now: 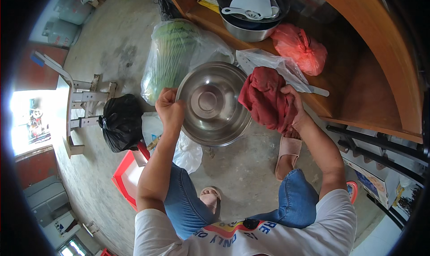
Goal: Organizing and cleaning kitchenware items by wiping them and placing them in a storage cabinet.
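My left hand [171, 105] grips the left rim of a stainless steel basin [221, 128], which is held above the floor with its hollow inside facing me. To the right, my right hand [295, 105] is closed around a bunched dark red cloth [265, 98]. The cloth overlaps the basin's right edge in view; whether the two touch I cannot tell. Just beyond the basin lies a clear plastic bag of long green vegetables [174, 54].
A wooden shelf [356, 105] at the right bears a steel pot [248, 32] topped with utensils, and a red plastic bag [299, 49]. Left on the concrete floor are a black bag [122, 121], a white bag [188, 152] and a red-edged box [126, 178]. Gas cylinders [62, 32] stand far left.
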`<state>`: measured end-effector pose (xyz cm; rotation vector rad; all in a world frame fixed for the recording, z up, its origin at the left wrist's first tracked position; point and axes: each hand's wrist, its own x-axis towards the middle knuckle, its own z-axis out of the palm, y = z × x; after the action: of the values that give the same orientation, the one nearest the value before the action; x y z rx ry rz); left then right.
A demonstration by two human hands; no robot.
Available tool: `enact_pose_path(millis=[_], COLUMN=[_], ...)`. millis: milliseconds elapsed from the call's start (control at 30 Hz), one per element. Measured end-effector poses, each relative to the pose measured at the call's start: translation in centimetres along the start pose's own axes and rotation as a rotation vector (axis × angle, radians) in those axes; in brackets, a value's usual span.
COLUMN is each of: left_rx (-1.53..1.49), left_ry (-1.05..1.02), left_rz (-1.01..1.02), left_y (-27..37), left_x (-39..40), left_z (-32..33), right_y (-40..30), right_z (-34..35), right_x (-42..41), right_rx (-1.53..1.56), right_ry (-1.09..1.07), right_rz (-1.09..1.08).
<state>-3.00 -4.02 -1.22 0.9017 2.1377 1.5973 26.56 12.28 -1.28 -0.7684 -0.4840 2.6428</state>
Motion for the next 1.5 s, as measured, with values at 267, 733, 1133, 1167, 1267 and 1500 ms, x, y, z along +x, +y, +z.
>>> enact_pose_path(millis=[267,733,1133,1167,1267,1500], left_rx=[0.008,0.016,0.03,0.067,0.028,0.037], left_ry=[0.042,0.042,0.049,0.049,0.028,0.025], left_rz=[-0.064,-0.07,-0.054,-0.047,-0.114,-0.105], left_y=[0.8,0.7,0.6,0.5,1.1,0.1], left_x=[-0.1,-0.2,0.0,0.1,0.0,-0.2], left_z=[-0.2,-0.5,-1.0,-0.9,0.7,-0.1], right_y=[-0.4,0.8,-0.4,0.5,4.2,3.5], right_z=[-1.2,-0.9,4.4,3.7,0.2,4.6], right_x=[0.6,-0.2,-1.3,-1.0,0.2,0.4], right_rx=[0.036,0.187,0.07,0.068,-0.041,-0.116], right_ry=[-0.033,-0.378,-0.388,-0.391,-0.028,-0.101], right_rz=[-0.004,-0.034,-0.214,-0.213,0.053,0.069])
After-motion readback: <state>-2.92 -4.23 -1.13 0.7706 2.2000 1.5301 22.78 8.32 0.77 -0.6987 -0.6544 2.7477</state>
